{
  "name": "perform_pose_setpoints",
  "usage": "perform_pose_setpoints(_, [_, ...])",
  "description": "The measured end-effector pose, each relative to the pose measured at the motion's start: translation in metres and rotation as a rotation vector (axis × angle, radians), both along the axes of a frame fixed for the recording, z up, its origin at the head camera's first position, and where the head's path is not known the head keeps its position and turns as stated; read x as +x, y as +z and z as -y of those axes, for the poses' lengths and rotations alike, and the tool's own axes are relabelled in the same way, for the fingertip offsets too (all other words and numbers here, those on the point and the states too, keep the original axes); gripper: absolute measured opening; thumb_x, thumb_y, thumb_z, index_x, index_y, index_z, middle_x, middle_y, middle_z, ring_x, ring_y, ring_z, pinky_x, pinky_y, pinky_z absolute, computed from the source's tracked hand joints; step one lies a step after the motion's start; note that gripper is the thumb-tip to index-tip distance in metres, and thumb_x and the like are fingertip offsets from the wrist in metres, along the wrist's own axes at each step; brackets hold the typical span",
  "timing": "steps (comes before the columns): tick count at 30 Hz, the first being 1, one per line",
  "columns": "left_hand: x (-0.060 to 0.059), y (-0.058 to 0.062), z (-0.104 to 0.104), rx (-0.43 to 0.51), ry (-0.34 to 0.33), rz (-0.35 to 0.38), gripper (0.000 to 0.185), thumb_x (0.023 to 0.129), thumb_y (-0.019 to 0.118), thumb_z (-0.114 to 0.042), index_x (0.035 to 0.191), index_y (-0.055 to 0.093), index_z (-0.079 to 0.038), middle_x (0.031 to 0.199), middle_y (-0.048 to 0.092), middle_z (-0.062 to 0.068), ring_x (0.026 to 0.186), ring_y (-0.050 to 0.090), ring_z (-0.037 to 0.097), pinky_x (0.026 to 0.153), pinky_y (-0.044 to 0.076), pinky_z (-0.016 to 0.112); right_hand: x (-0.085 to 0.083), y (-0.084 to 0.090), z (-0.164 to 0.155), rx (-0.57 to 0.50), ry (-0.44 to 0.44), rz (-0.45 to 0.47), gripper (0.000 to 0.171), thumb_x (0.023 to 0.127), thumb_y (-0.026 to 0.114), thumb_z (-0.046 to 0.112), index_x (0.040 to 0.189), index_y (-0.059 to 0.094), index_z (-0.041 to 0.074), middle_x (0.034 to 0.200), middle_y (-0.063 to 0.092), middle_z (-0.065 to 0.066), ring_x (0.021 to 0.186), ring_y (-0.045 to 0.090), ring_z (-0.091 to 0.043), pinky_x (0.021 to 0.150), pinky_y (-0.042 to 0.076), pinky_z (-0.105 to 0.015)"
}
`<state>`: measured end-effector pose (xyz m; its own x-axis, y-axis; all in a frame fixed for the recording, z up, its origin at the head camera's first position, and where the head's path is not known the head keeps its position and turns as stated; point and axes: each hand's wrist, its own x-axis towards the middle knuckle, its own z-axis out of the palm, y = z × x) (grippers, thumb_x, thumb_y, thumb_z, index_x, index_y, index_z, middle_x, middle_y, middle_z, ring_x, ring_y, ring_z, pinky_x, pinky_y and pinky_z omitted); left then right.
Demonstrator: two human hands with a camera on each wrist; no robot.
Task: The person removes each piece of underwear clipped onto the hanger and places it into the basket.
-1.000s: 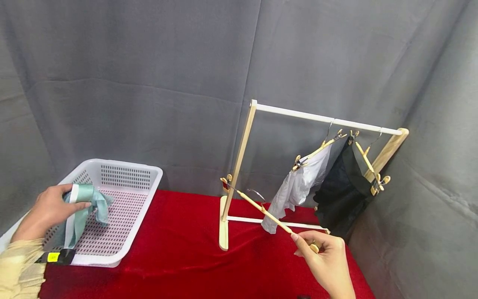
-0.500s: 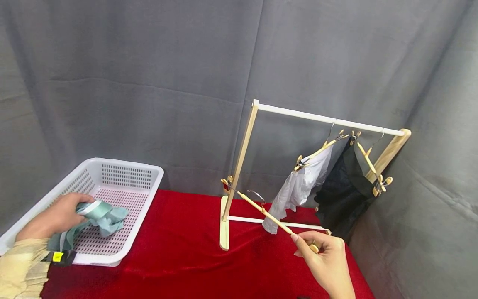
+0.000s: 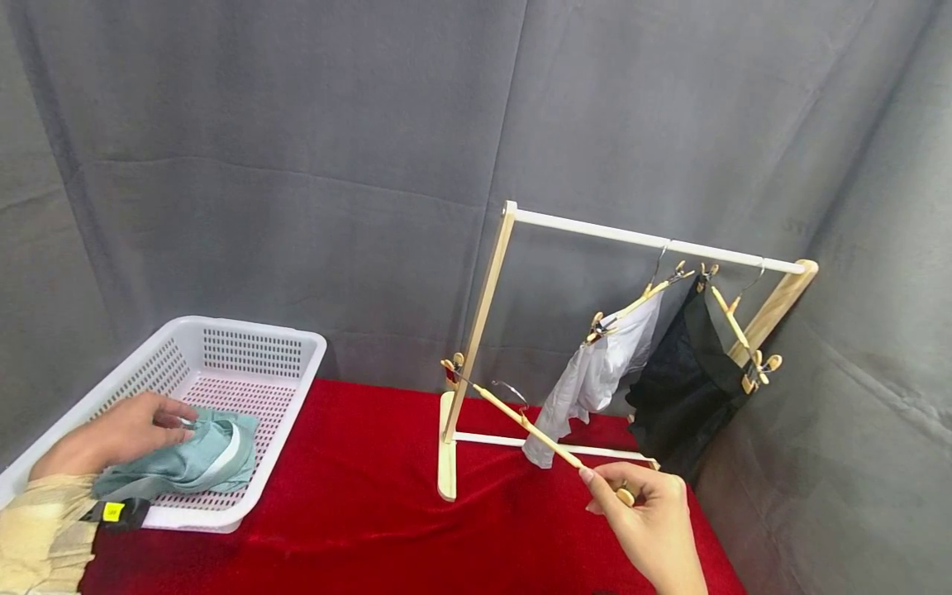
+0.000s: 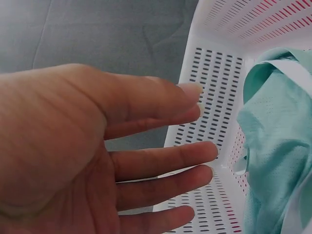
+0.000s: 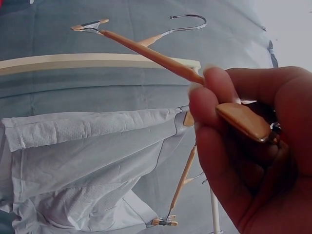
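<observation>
My left hand (image 3: 173,417) hovers over a mint-green garment (image 3: 195,459) that lies crumpled in the white perforated basket (image 3: 253,327). The left wrist view shows the left hand (image 4: 161,156) with straight fingers, apart from the garment (image 4: 278,146) and holding nothing. My right hand (image 3: 606,483) pinches one end of a wooden clip hanger (image 3: 521,417) that slants up and left toward the rack's left post. In the right wrist view, my right hand (image 5: 207,90) grips the hanger (image 5: 146,51), whose metal hook points up.
A small wooden rack with a white rail (image 3: 595,229) stands on the red tablecloth (image 3: 357,504). A white garment (image 3: 595,372) and a black garment (image 3: 680,376) hang from it on clip hangers at its right end. Grey drapes close in behind and on the right.
My left hand lowered the green garment from above the basket down into it and let go. The right hand and hanger stayed still.
</observation>
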<state>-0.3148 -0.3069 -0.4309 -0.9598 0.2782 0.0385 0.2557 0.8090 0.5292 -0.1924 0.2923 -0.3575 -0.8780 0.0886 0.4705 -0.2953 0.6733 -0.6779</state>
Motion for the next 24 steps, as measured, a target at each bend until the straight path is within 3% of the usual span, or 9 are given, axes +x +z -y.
perform_pose_setpoints(5, [0.001, 0.0, -0.002, -0.004, -0.003, -0.001, 0.033, 0.093, 0.069, -0.011, 0.113, 0.067, 0.015, 0.099, 0.073, 0.027, 0.093, 0.07, 0.04, 0.077, 0.056, 0.047, -0.001, 0.0, 0.0, -0.001, 0.012, -0.027, 0.007, 0.084, 0.083, 0.007, 0.084, 0.079, 0.013, 0.063, 0.069, 0.009, 0.052, 0.064, -0.009, 0.042, 0.041, -0.022])
perform_pose_setpoints(9, [0.004, -0.002, -0.003, -0.011, -0.013, -0.026, 0.031, 0.094, 0.067, -0.011, 0.115, 0.068, 0.013, 0.098, 0.074, 0.022, 0.092, 0.07, 0.032, 0.075, 0.055, 0.037, -0.001, 0.0, -0.001, -0.002, 0.004, -0.029, 0.007, 0.085, 0.082, 0.007, 0.084, 0.079, 0.014, 0.063, 0.068, 0.01, 0.052, 0.063, -0.008, 0.041, 0.041, -0.023])
perform_pose_setpoints(12, [0.006, -0.003, -0.005, -0.02, -0.01, -0.089, 0.031, 0.093, 0.068, -0.01, 0.114, 0.069, 0.012, 0.098, 0.074, 0.02, 0.091, 0.07, 0.026, 0.072, 0.054, 0.033, 0.0, -0.001, -0.001, -0.001, -0.001, -0.025, 0.007, 0.084, 0.082, 0.006, 0.083, 0.079, 0.013, 0.062, 0.068, 0.009, 0.052, 0.063, -0.008, 0.041, 0.041, -0.023])
perform_pose_setpoints(15, [0.007, 0.0, -0.012, -0.023, -0.014, -0.162, 0.029, 0.093, 0.068, -0.009, 0.113, 0.068, 0.012, 0.1, 0.073, 0.02, 0.089, 0.069, 0.027, 0.073, 0.054, 0.039, 0.0, -0.001, -0.001, 0.0, -0.006, -0.009, 0.006, 0.084, 0.083, 0.007, 0.085, 0.079, 0.011, 0.063, 0.069, 0.009, 0.052, 0.063, -0.008, 0.041, 0.042, -0.023])
perform_pose_setpoints(19, [0.009, 0.013, -0.032, -0.02, -0.015, -0.219, 0.03, 0.092, 0.069, -0.009, 0.113, 0.068, 0.012, 0.106, 0.071, 0.025, 0.095, 0.068, 0.04, 0.081, 0.054, 0.054, 0.002, -0.001, -0.001, -0.003, -0.014, 0.014, 0.006, 0.083, 0.083, 0.007, 0.085, 0.08, 0.011, 0.064, 0.07, 0.009, 0.053, 0.064, -0.008, 0.042, 0.044, -0.024])
perform_pose_setpoints(24, [0.008, 0.036, -0.066, 0.021, -0.03, -0.275, 0.03, 0.092, 0.069, -0.011, 0.115, 0.069, 0.008, 0.111, 0.071, 0.024, 0.105, 0.066, 0.046, 0.09, 0.051, 0.061, 0.002, 0.0, -0.001, 0.004, -0.023, 0.015, 0.005, 0.084, 0.083, 0.007, 0.084, 0.079, 0.011, 0.064, 0.07, 0.008, 0.053, 0.065, -0.009, 0.042, 0.044, -0.023])
